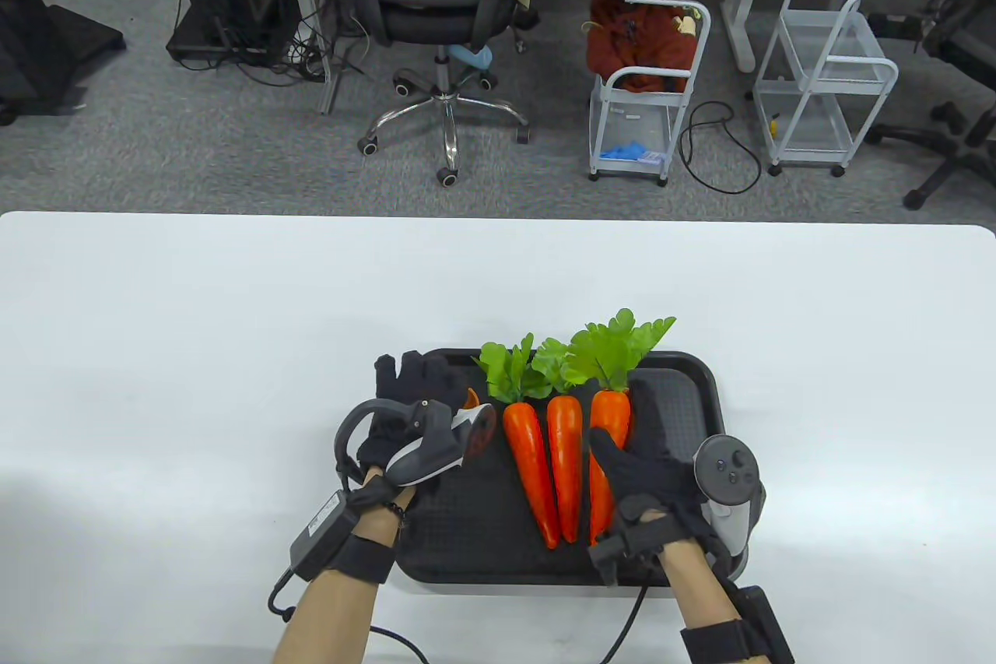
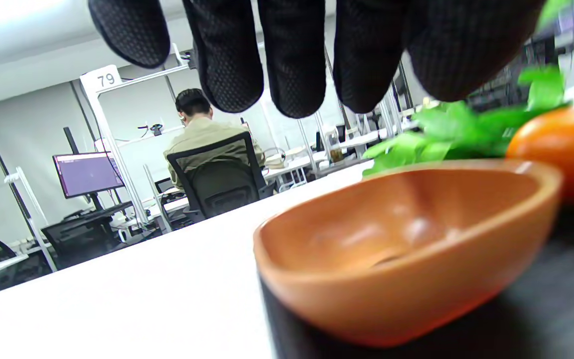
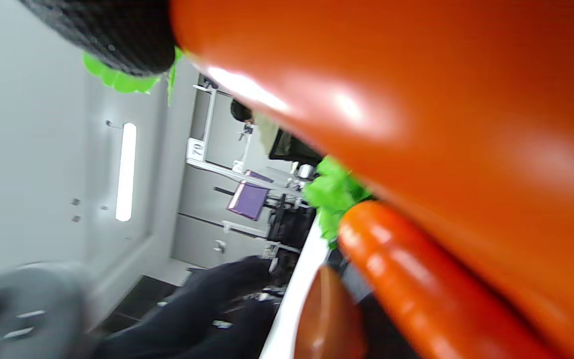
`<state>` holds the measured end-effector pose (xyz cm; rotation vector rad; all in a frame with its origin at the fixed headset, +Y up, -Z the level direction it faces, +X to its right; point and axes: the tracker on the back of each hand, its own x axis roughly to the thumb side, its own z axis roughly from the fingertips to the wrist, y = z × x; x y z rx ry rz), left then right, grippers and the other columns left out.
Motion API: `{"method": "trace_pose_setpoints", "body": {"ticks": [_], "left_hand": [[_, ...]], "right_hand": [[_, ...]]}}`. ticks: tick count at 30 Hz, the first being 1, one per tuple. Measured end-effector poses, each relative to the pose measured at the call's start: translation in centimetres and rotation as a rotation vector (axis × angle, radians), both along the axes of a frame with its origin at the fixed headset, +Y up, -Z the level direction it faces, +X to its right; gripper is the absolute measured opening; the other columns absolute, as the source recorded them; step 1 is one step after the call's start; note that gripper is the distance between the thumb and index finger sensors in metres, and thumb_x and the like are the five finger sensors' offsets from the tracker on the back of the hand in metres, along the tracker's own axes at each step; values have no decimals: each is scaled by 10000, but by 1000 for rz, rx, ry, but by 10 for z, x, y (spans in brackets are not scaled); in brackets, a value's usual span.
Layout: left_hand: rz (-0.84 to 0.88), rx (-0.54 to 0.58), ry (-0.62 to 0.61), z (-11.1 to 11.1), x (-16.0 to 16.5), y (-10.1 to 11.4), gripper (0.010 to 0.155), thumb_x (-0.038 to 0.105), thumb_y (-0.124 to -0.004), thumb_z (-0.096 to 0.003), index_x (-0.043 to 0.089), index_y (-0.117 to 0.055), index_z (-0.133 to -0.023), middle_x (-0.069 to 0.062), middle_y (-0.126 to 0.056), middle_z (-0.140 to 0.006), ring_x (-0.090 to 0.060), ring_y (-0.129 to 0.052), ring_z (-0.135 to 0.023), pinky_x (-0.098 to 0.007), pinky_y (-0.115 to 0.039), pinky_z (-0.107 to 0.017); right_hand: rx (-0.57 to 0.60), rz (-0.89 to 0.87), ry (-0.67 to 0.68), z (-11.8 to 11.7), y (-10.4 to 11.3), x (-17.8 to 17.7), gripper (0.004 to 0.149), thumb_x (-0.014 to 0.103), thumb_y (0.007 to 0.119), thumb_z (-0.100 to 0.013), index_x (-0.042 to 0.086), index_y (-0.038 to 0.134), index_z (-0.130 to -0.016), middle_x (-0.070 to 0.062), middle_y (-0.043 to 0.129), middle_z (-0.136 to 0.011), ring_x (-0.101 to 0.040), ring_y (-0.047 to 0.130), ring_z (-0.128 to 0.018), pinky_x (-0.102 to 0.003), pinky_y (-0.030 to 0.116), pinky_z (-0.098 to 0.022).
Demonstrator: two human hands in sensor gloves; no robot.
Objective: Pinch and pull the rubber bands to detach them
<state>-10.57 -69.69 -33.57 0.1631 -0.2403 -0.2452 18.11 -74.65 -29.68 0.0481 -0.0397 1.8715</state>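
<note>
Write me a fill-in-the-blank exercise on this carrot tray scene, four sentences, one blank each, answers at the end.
1. The black tray holds ____ carrots side by side.
2. The right hand rests on the carrot farthest to the ____.
3. Near the left hand sits a small orange-brown ____ on the tray.
4. The carrots' leaves are colored ____.

Answers: three; right; bowl; green

You've got a white table (image 1: 233,321) w/ a black tray (image 1: 685,384) near its front edge. Small brown bowl (image 2: 406,249) sits at the tray's left end. Behind the table: black office chair (image 1: 436,2), two white wire carts (image 1: 646,119) (image 1: 825,96) on grey carpet. Person seated at a desk (image 2: 202,134), purple monitor (image 2: 85,174) beside them.
</note>
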Motion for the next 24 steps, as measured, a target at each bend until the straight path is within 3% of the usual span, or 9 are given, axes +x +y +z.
{"method": "trace_pose_setpoints", "body": {"ticks": [7, 13, 24], "left_hand": [[173, 21, -69, 34, 2, 6, 570, 584, -686, -475, 401, -727, -1013, -7, -783, -1164, -372, -785, -1054, -697, -604, -748], [295, 5, -105, 57, 4, -1, 565, 585, -679, -481, 397, -735, -1011, -7, -795, -1157, -360, -798, -1050, -700, -603, -746], [335, -3, -142, 73, 6, -13, 565, 584, -678, -483, 395, -730, -1013, -10, -790, -1159, -365, -795, -1050, -694, -611, -744]], "right_hand": [[-56, 266, -89, -10, 9, 17, 884, 527, 803, -500, 233, 201, -1076, -376, 198, -1029, -658, 647, -769, -630, 699, -526], [-140, 571, -133, -23, 14, 18, 880, 526, 800, -498, 238, 202, -1075, -373, 197, -1030, -656, 647, -771, -631, 699, -526], [-346, 887, -180, -40, 2, 4, 878, 526, 793, -494, 232, 200, -1071, -377, 205, -1026, -658, 656, -763, -626, 705, -524]]}}
